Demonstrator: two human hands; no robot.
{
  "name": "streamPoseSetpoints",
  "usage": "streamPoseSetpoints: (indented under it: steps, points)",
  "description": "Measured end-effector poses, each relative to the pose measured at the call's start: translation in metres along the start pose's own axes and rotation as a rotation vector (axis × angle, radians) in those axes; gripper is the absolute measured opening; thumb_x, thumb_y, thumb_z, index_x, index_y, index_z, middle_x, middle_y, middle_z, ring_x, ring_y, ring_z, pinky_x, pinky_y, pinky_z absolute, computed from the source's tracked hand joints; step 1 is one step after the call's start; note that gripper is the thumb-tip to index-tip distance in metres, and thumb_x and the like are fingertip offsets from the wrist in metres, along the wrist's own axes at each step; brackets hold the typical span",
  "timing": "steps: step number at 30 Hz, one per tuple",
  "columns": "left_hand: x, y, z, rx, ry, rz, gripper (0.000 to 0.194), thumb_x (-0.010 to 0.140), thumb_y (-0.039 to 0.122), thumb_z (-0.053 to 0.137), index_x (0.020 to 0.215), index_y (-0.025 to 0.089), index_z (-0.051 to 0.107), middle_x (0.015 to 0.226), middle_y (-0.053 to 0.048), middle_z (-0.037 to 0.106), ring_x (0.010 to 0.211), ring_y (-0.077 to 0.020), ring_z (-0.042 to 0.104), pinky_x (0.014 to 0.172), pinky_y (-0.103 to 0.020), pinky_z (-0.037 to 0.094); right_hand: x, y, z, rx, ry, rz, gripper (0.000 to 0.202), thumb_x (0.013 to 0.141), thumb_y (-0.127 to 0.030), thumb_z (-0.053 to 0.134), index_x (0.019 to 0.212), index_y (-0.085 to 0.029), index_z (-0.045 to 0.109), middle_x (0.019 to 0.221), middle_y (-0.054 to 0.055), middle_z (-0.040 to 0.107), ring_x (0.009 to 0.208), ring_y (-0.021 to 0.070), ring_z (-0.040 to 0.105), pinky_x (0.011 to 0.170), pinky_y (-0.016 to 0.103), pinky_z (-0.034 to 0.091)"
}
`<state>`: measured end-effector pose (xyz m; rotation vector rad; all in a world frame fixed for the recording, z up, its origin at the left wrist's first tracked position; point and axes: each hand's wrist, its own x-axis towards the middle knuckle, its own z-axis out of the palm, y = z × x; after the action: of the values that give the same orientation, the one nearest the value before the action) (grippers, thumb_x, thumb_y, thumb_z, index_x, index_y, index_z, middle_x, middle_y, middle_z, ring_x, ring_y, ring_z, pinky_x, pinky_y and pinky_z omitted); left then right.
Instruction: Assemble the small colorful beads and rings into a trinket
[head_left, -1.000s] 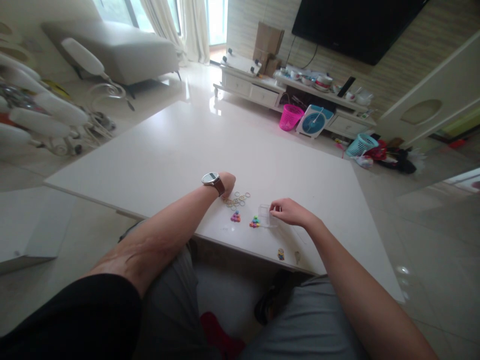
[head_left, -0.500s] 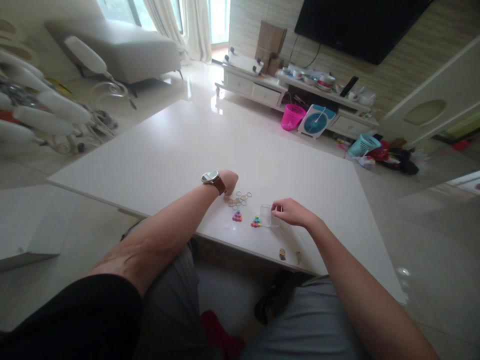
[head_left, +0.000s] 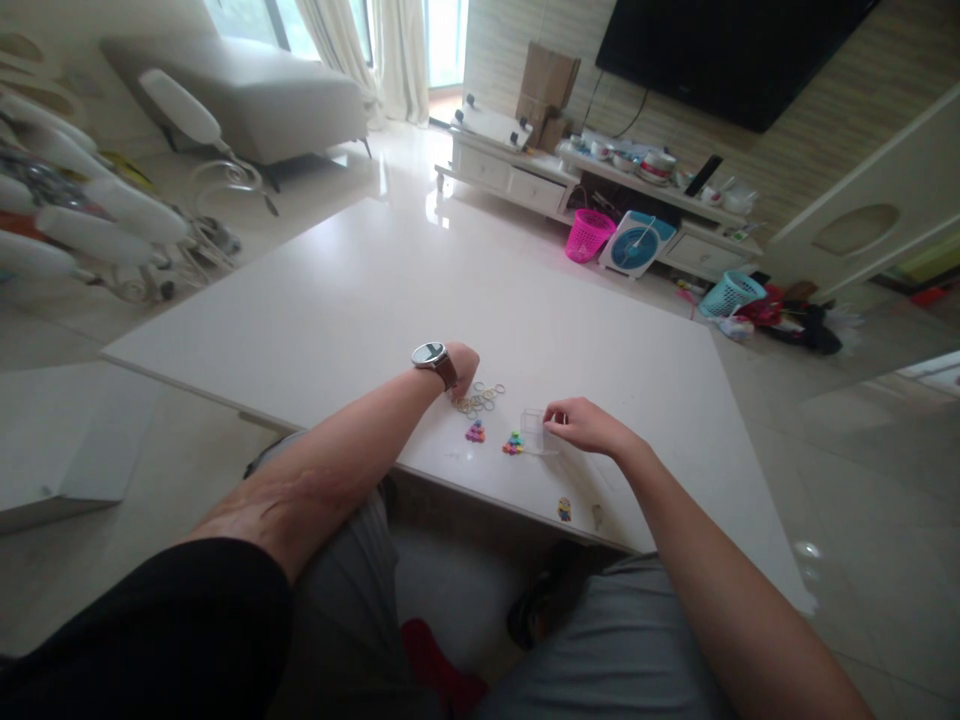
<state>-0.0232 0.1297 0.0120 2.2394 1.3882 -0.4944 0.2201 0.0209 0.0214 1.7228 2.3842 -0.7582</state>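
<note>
My left hand [head_left: 465, 370], with a watch [head_left: 430, 354] on its wrist, bends down at the left edge of a loose pile of thin rings [head_left: 477, 402] that look like rubber bands. Its fingers are curled downward and mostly hidden, so what they pinch does not show. My right hand [head_left: 582, 424] is closed at the right edge of a small clear plastic box [head_left: 532, 425], thumb and fingers gripping its wall. Between the hands and nearer me lie a purple-orange cluster of small beads [head_left: 475, 432] and a multicoloured cluster [head_left: 513, 444].
A small yellow-and-blue cartoon figure [head_left: 564, 510] and a key-like metal piece [head_left: 598, 516] lie near the front edge of the white table [head_left: 337, 290]. Beyond the table stand a pink basket [head_left: 589, 236], a fan [head_left: 636, 244] and a low TV cabinet [head_left: 487, 175].
The view has shifted slightly. My left hand has turned a little at the wrist beside the rings. My right hand stays on the clear box.
</note>
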Motion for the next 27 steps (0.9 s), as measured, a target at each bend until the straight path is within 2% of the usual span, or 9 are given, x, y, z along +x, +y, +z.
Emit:
streamPoseSetpoints:
  steps: [3, 5, 9, 13, 16, 19, 21, 27]
  points:
    - [-0.005, -0.003, -0.008, 0.111, -0.067, -0.079, 0.024, 0.048, 0.011, 0.076, 0.072, 0.014, 0.076, 0.060, -0.007, 0.072, 0.069, -0.0219, 0.068, 0.068, -0.027, 0.052, 0.000, 0.000, 0.000, 0.000, -0.002, -0.003, 0.020, 0.085, -0.023, 0.056, 0.092, -0.018, 0.074, 0.084, 0.004, 0.072, 0.072, 0.0134, 0.061, 0.064, 0.021, 0.041]
    - [-0.007, -0.007, -0.014, 0.029, -0.099, -0.030, 0.020, 0.054, 0.013, 0.074, 0.074, 0.015, 0.075, 0.068, -0.006, 0.075, 0.072, -0.0196, 0.069, 0.066, -0.024, 0.051, 0.000, 0.000, 0.000, 0.000, -0.002, -0.005, 0.020, 0.084, -0.023, 0.057, 0.092, -0.017, 0.075, 0.084, 0.004, 0.072, 0.071, 0.0133, 0.061, 0.063, 0.022, 0.041]
    - [-0.009, -0.009, -0.022, -0.346, -0.125, 0.240, 0.016, 0.063, 0.021, 0.075, 0.078, 0.016, 0.072, 0.078, -0.005, 0.077, 0.078, -0.0168, 0.071, 0.068, -0.022, 0.050, 0.000, -0.004, -0.002, 0.011, 0.077, -0.017, 0.019, 0.085, -0.023, 0.056, 0.088, -0.017, 0.074, 0.079, 0.003, 0.071, 0.068, 0.0129, 0.059, 0.063, 0.022, 0.039]
    - [-0.014, 0.007, -0.023, -0.817, -0.115, 0.572, 0.029, 0.069, 0.031, 0.079, 0.090, 0.015, 0.068, 0.088, -0.007, 0.078, 0.083, -0.0174, 0.072, 0.080, -0.029, 0.053, -0.002, -0.015, -0.008, 0.071, 0.332, -0.102, 0.021, 0.088, -0.026, 0.054, 0.082, -0.016, 0.071, 0.076, 0.003, 0.068, 0.068, 0.0133, 0.056, 0.066, 0.024, 0.040]
    - [-0.017, 0.021, -0.020, -1.019, -0.128, 0.702, 0.036, 0.068, 0.034, 0.083, 0.091, 0.014, 0.065, 0.088, -0.010, 0.077, 0.084, -0.0191, 0.073, 0.084, -0.034, 0.054, -0.006, -0.024, -0.013, 0.174, 0.527, -0.158, 0.022, 0.091, -0.029, 0.052, 0.084, -0.016, 0.069, 0.079, 0.004, 0.067, 0.069, 0.0141, 0.055, 0.068, 0.025, 0.043]
    - [-0.019, 0.030, -0.017, -1.068, -0.089, 0.732, 0.037, 0.068, 0.034, 0.083, 0.090, 0.014, 0.062, 0.085, -0.010, 0.078, 0.084, -0.0193, 0.074, 0.085, -0.035, 0.054, -0.011, -0.032, -0.016, 0.239, 0.649, -0.147, 0.025, 0.093, -0.033, 0.051, 0.084, -0.017, 0.067, 0.082, 0.006, 0.067, 0.070, 0.0153, 0.055, 0.070, 0.027, 0.045]
    - [-0.018, 0.032, -0.016, -1.068, -0.047, 0.728, 0.036, 0.069, 0.033, 0.083, 0.090, 0.014, 0.061, 0.084, -0.009, 0.078, 0.084, -0.0190, 0.074, 0.083, -0.034, 0.054, -0.014, -0.036, -0.016, 0.258, 0.685, -0.145, 0.025, 0.093, -0.034, 0.051, 0.082, -0.018, 0.066, 0.081, 0.006, 0.067, 0.070, 0.0155, 0.055, 0.070, 0.028, 0.046]
    - [-0.017, 0.036, -0.016, -1.035, 0.071, 0.693, 0.032, 0.070, 0.026, 0.081, 0.090, 0.012, 0.061, 0.082, -0.010, 0.077, 0.081, -0.0175, 0.073, 0.074, -0.028, 0.054, -0.014, -0.038, -0.013, 0.272, 0.657, -0.177, 0.024, 0.092, -0.035, 0.054, 0.082, -0.018, 0.067, 0.077, 0.005, 0.064, 0.068, 0.0147, 0.054, 0.067, 0.027, 0.045]
